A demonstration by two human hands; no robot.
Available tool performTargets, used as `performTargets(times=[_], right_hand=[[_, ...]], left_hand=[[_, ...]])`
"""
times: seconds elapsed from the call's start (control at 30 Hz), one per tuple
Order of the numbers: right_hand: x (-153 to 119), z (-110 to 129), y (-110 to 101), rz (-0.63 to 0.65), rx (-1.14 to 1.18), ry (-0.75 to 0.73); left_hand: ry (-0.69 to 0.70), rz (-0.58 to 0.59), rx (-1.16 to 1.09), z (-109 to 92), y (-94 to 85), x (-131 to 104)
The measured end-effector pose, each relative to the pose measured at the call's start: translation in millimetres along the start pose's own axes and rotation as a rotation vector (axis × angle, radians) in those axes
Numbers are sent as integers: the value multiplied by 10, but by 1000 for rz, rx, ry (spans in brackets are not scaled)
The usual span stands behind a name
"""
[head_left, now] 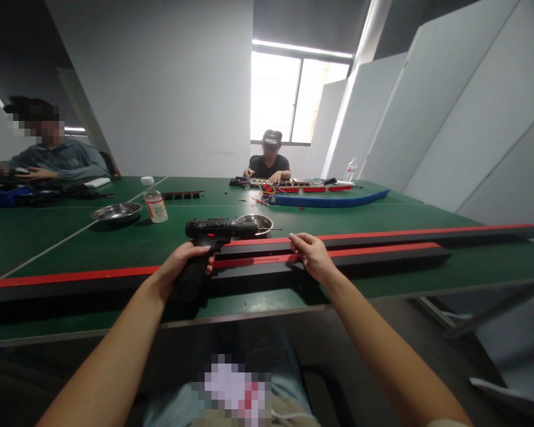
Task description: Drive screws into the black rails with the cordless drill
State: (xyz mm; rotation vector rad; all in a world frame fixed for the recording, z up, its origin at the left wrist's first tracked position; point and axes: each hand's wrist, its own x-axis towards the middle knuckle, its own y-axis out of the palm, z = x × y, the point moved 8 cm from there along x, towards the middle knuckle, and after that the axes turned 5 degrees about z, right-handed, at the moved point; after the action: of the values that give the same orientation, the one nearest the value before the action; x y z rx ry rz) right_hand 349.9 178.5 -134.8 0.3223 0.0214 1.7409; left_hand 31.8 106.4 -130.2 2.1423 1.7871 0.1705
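Note:
My left hand [184,264] is wrapped round the grip of a black cordless drill [209,228], held above the table's front part. Its long thin bit points right, passing in front of a steel bowl [267,220]. Just beyond the bit's tip, my right hand [311,255] has thumb and forefinger pinched together; anything between them is too small to make out. Beneath both hands lie two long black bars with red tops, the nearer bar [360,261] and the farther bar [418,235], running across the table.
A second steel bowl [117,213] and a plastic bottle [155,201] stand at the left. Farther back lie a blue strip [329,200] and wired red parts [289,189]. One person [270,160] sits across the green table [485,261], another person [57,154] at the left.

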Motion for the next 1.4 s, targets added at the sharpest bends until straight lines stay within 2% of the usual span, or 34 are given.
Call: performTargets(times=[0.13, 0.57, 0.87, 1.4], right_hand=[[16, -12, 4, -41, 60, -21], [59, -53, 12, -41, -49, -18], [40, -22, 34, -24, -76, -18], [41, -6, 26, -53, -157, -61]], left_hand=[[2, -11, 77, 4, -10, -25], [-1, 27, 127, -2, 21, -24], [6, -21, 135, 19, -58, -28], [63, 3, 246, -32, 6, -13]])
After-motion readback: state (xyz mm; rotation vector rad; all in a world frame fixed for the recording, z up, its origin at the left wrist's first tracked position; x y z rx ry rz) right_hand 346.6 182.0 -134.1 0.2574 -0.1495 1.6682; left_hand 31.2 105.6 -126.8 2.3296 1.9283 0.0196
